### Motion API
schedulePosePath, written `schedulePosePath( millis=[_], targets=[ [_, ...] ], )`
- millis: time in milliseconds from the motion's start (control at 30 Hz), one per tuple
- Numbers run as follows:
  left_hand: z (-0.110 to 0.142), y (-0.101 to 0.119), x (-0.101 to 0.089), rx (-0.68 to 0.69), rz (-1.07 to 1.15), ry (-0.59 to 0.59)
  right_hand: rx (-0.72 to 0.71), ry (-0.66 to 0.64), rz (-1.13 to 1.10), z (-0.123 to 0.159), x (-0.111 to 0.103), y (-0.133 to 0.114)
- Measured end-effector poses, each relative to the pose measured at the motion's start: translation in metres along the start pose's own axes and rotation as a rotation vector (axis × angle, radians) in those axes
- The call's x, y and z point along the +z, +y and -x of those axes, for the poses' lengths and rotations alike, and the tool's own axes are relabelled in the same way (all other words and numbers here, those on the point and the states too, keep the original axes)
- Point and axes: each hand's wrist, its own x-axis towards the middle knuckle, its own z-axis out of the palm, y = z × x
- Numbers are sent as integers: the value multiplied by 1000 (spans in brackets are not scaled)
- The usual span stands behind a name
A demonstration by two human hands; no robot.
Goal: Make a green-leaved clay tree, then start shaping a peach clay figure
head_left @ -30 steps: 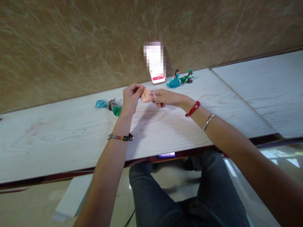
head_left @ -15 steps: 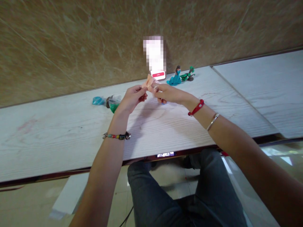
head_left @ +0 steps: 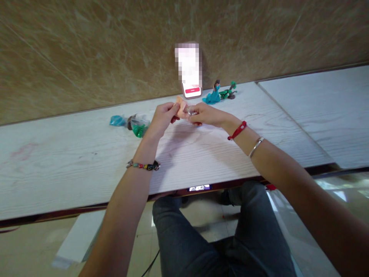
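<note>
Between my hands is a peach-coloured lump of modelling clay [head_left: 180, 108], partly wrapped in clear plastic [head_left: 190, 110]. My left hand [head_left: 164, 117] pinches its left side with thumb and fingers. On the other side, my right hand [head_left: 206, 114] is closed on the clear wrapping. To the right stands a small clay figure in a blue dress [head_left: 213, 94], beside a green and brown clay plant [head_left: 229, 91]. Left of my hands lie a blue clay packet [head_left: 117, 120], a brown piece [head_left: 129, 122] and a bag of green clay [head_left: 138, 130].
A lit phone [head_left: 192, 92], its screen mostly blurred out, leans against the brown marbled wall [head_left: 95, 50]. The white wood-grain table [head_left: 86, 169] runs across, with a seam on the right. Another lit screen [head_left: 199, 188] shows at the front edge, above my knees.
The peach clay has dropped slightly and looks more bunched up between my fingers. Both hands remain on it and its wrapping. The view has shifted a little.
</note>
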Motion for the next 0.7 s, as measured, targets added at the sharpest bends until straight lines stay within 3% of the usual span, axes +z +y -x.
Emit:
schedulePosePath(
  millis=[233, 533, 700],
  targets=[
    [-5, -6, -7, 72, -37, 66, -21, 7, 7, 2, 2, -3],
    [-2, -8, -11, -50, 115, 6, -43, 124, 143, -1, 9, -10],
    [-2, -11, -6, -31, 51, 73, -24, 41, 198, -2, 6, -2]
  ],
)
